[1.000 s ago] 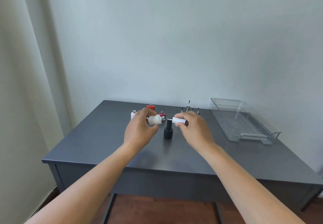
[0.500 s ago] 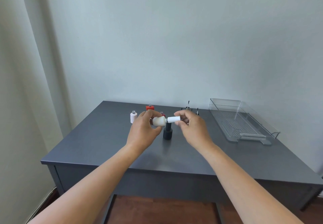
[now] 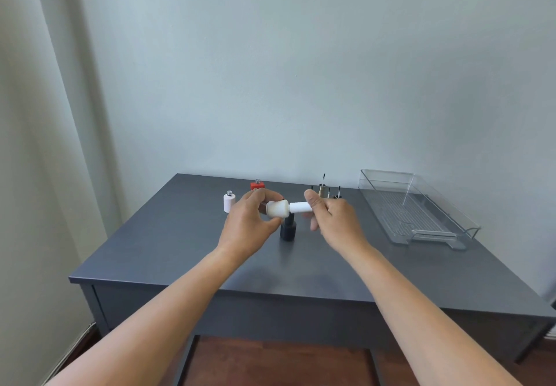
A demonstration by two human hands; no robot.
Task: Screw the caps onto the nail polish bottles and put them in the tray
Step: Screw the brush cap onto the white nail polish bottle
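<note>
My left hand (image 3: 249, 223) holds a cream-white nail polish bottle (image 3: 278, 208) sideways above the table, neck pointing right. My right hand (image 3: 334, 220) pinches the white cap (image 3: 300, 207), which sits on the bottle's neck. A black capped bottle (image 3: 288, 229) stands on the table just below my hands. A pale pink open bottle (image 3: 229, 202) and a red open bottle (image 3: 257, 185) stand further back on the left. Several loose caps with upright brushes (image 3: 325, 188) stand behind my right hand. The clear plastic tray (image 3: 421, 226) lies at the right with nothing in it.
The dark grey table (image 3: 168, 244) stands against a pale wall, with a curtain to the left. Its front edge runs below my forearms. Wooden floor shows under the table.
The cap's brush has gone into the bottle and the cap now sits on the neck. Both hands have lifted slightly, and my right hand's fingers have turned on the cap.
</note>
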